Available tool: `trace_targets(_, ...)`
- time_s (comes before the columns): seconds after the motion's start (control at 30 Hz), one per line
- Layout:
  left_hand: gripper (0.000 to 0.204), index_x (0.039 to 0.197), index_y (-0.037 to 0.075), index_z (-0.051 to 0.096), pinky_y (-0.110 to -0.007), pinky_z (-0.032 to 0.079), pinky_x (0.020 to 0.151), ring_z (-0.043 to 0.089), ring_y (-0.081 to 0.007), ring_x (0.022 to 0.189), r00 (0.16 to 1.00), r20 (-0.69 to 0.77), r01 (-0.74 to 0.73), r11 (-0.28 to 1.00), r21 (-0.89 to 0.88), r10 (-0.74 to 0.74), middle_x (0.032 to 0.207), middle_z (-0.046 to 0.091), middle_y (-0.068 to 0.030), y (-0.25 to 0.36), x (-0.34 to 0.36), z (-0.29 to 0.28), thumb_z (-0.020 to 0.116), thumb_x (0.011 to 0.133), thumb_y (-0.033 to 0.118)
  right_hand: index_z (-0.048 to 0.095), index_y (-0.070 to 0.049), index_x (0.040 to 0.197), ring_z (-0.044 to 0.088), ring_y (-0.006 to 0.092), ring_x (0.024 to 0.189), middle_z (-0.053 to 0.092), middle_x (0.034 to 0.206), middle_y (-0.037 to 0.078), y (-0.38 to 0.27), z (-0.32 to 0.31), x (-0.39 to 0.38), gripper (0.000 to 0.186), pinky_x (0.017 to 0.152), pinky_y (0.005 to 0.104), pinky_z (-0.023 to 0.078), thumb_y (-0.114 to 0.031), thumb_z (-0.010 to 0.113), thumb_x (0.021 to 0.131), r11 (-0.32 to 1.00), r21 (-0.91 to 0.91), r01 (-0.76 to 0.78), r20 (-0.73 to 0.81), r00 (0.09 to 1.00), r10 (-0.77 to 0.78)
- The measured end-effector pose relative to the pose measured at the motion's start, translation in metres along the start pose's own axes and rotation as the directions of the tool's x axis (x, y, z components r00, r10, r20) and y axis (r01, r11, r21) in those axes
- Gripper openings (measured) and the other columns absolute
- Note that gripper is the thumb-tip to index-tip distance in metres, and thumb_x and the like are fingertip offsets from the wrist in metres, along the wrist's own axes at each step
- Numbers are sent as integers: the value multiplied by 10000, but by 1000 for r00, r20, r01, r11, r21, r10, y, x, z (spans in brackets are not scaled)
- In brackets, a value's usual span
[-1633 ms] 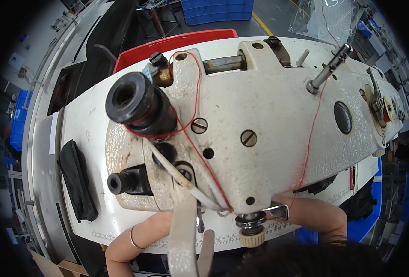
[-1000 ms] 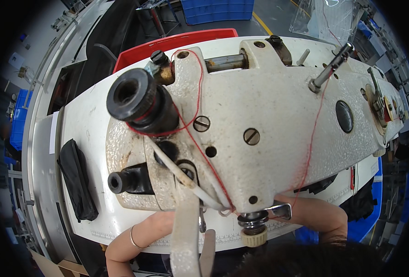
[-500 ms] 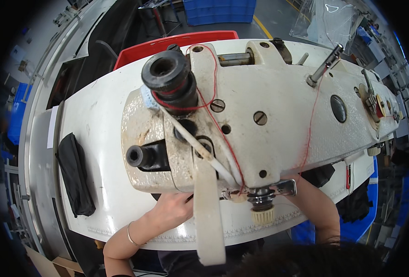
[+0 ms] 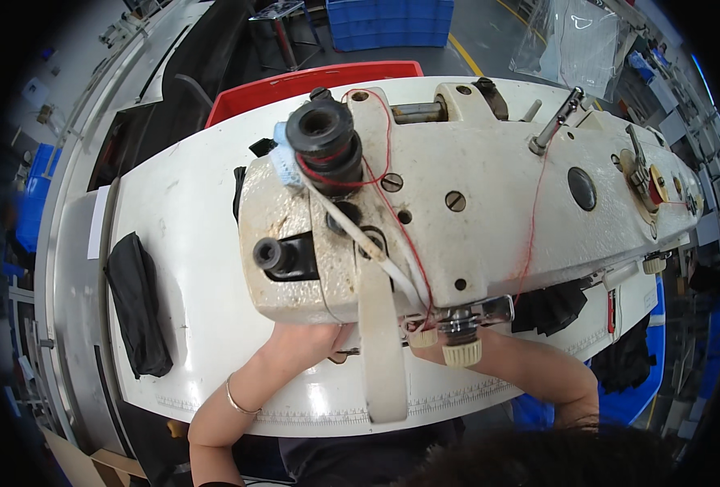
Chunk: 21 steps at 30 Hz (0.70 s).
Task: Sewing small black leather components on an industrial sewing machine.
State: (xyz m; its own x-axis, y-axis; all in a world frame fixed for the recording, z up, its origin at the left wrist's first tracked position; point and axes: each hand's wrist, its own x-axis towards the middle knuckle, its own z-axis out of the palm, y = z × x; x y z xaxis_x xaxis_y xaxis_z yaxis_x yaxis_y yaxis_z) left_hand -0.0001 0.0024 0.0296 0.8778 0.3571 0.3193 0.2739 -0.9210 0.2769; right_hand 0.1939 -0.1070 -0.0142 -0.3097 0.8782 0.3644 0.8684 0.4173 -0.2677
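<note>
A white industrial sewing machine (image 4: pixel 425 243) fills the middle of the view, with red thread running over its head. My left hand (image 4: pixel 305 342) reaches in below the left end of the machine head; its fingers are out of sight there. From the right, my right hand (image 4: pixel 433 351) comes under the head near the tension knob (image 4: pixel 462 353), fingers likewise hidden. Whatever either hand touches is covered by the machine. A bit of black cloth (image 4: pixel 237 195) shows past the head's far left side. More black cloth pieces (image 4: pixel 556 308) lie under the arm, to the right of my hands.
A folded black cloth piece (image 4: pixel 138 308) lies on the white table (image 4: pixel 189 284) at left. Red-handled snips (image 4: pixel 611 312) sit at right, near black cloth (image 4: pixel 622 357) over a blue bin (image 4: pixel 652 369). Behind the table stands a red tray (image 4: pixel 295 84).
My left hand has moved forward under the machine head, and my right hand has shifted left. Black cloth now shows beyond the head's left end. The view has shifted slightly.
</note>
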Motion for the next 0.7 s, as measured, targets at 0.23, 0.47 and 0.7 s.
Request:
trace_targets(0.23, 303, 956, 4, 631, -429, 482, 753, 593, -333, 859, 999, -17, 31, 999, -23, -32, 900, 609, -149, 2, 10, 1, 645, 654, 23, 568, -38, 604, 511, 187, 525, 489, 637, 52, 19, 17, -4, 112, 398, 321, 397, -74, 605, 504, 981, -3, 196, -192, 962, -193)
trace_targets(0.47, 214, 872, 2, 629, -404, 452, 849, 590, -321, 867, 971, -230, -55, 998, 41, 63, 900, 613, -156, 2, 18, -4, 628, 660, 26, 624, -24, 801, 572, 211, 561, 558, 708, 111, 3, -24, 15, 218, 446, 339, 438, -221, 674, 724, 989, -21, 148, -186, 971, -149)
trace_targets(0.7, 100, 706, 27, 538, -370, 451, 810, 511, -270, 693, 985, 114, -98, 968, -231, 127, 685, 480, -95, 26, -22, -67, 595, 629, 54, 529, -36, 1157, 590, 206, 866, 620, 897, 110, -27, -53, 1, 367, 859, 405, 438, -318, 410, 955, -178, 747, -641, 661, 686, 305)
